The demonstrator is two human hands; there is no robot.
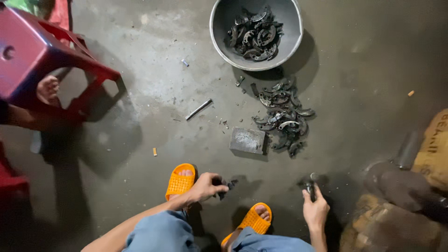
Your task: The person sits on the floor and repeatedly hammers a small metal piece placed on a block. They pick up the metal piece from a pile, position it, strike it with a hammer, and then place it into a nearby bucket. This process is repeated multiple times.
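View from the head, looking down at a concrete floor (154, 88). The left hand (205, 186) is closed around a small dark curved metal piece (227, 185), held just above the floor beside the left orange sandal (180, 181). The right hand (315, 209) is clamped on the handle of a hammer (310, 183), head down near the floor, beside the right orange sandal (255, 219). Ahead of the feet lies a flat metal block (248, 140); touching its right side is a loose pile of curved pieces (282, 116). Beyond it, at the top edge of the floor, a grey basin (233, 23) holds more such pieces (255, 32). A short metal rod (199, 109) lies left of the pile. A red plastic stool (28, 51) stands at the upper left, another person's foot (47, 88) beneath it. Judging by the two heaps, part of the batch appears handled; which heap is finished cannot be told.
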